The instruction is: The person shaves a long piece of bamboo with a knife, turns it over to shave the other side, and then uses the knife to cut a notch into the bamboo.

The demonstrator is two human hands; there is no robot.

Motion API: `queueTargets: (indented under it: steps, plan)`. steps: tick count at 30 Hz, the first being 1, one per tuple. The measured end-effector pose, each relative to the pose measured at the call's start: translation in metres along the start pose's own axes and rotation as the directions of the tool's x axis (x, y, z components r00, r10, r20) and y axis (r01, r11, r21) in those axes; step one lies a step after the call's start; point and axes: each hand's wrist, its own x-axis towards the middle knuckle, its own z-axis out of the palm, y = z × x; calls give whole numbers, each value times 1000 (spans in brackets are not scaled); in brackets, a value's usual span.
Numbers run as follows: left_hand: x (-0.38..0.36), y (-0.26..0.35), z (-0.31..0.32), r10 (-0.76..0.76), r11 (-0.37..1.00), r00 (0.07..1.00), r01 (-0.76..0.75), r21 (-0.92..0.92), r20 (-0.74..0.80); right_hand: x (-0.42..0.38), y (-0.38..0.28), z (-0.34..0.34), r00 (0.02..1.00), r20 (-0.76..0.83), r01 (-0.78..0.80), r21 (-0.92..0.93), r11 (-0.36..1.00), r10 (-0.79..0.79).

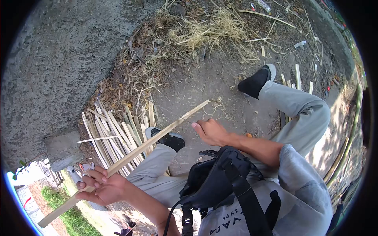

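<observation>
A long, flat pale strip, apparently bamboo or wood (145, 144), runs diagonally from the lower left to the centre. My left hand (104, 187) grips it near its lower-left part, with the fingers curled round it. Beside its upper end is my right hand (211, 132), its fingers closed and the thumb pointing at the strip. Something thin and dark touches the strip by the right thumb; most of it is hidden in the fist. A thin curled shaving (215, 103) lies by the strip's tip.
Many pale strips (114, 133) lie piled beside my left shoe (173, 141). More strips (298, 76) are near my right shoe (256, 81). Shavings (208, 33) are heaped ahead. A rough grey wall (63, 59) stands at left; a black bag (218, 177) hangs at my front.
</observation>
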Motion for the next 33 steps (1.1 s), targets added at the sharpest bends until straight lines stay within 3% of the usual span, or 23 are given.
queueTargets:
  steps: [3,6,9,13,16,18,20,24,27,30,33]
  plan:
    - [-7,0,10,38,999,990,-42,28,137,-4,-10,4,998,7,54,1,999,-54]
    - [-9,-1,20,37,999,989,-40,12,141,-1,14,22,992,-98,-79,-18,997,76]
    - [-10,-2,28,35,999,980,-34,-7,198,19,39,0,976,5,-219,-15,976,219]
    - [-10,-5,38,-4,989,946,52,-139,323,-2,16,-12,996,-25,-90,9,996,90]
    - [-11,-5,44,0,968,850,132,-213,527,-16,5,-1,995,-86,-42,59,997,47]
    - [-11,-1,41,-22,953,850,177,-247,526,-14,17,1,991,-121,-48,71,996,57]
    - [-15,2,38,-95,929,842,267,-258,531,-11,23,-6,997,-46,-61,43,997,63]
    - [-19,5,43,-74,956,864,204,-211,498,-18,-3,-26,996,17,-91,11,996,91]
    - [-25,3,53,-16,956,890,148,-255,456,-26,-15,-22,999,-45,-6,2,1000,6]
    - [-30,0,65,14,959,893,115,-259,450,-21,-4,-15,999,-38,32,47,998,-30]
    - [-30,-1,69,24,957,885,113,-265,465,0,27,-1,991,-130,-3,89,996,15]
